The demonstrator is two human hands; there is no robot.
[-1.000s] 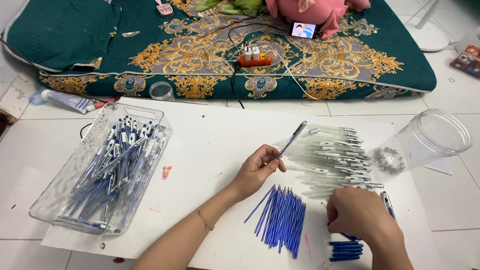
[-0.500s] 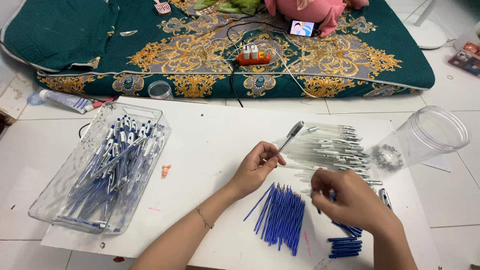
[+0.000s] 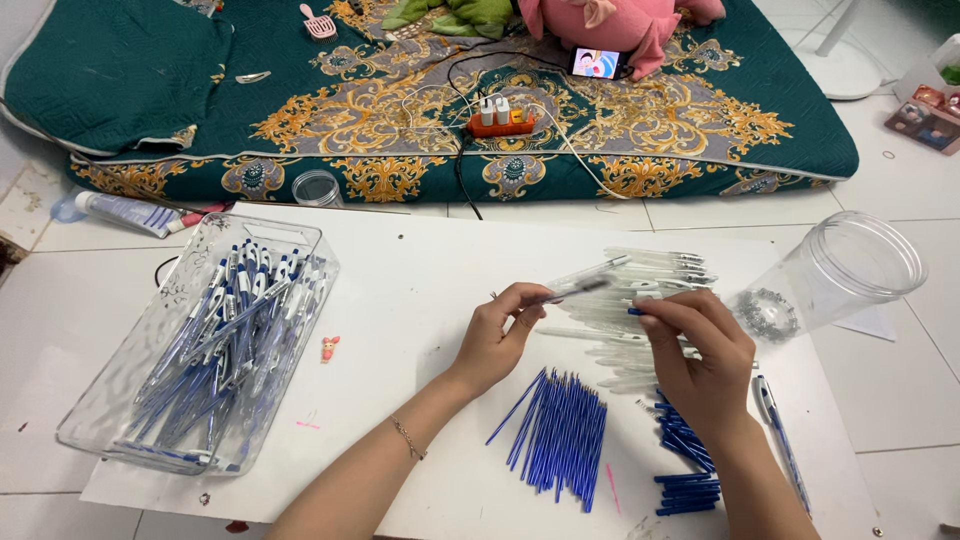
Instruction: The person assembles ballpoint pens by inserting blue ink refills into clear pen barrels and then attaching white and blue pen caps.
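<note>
Seen from the head camera, a person sits at a white board [image 3: 400,300] laid on a tiled floor. The left hand [image 3: 497,338] pinches a clear pen barrel [image 3: 588,283] between thumb and fingertips, holding it tilted, its far end raised over a pile of clear barrels [image 3: 645,300]. The right hand [image 3: 700,360] is curled, thumb and forefinger closed on a small blue piece [image 3: 634,311] just beside the near end of the held barrel; whether the piece touches the barrel cannot be told.

Below the hands lies a bundle of blue refills [image 3: 560,440], and near the right wrist a heap of short blue caps [image 3: 685,470]. A finished pen [image 3: 780,440] rests at the board's right edge. A clear plastic tray [image 3: 130,400] at the left is filled with blue-and-white pens [image 3: 230,320]. A clear jar [image 3: 850,270] lies on its side to the right, with small metal springs [image 3: 768,315] at its base end. Beyond the board, a green patterned mat [image 3: 300,130] carries an orange power strip [image 3: 502,122], a phone [image 3: 597,62] with a lit screen and a pink plush toy [image 3: 610,20].
</note>
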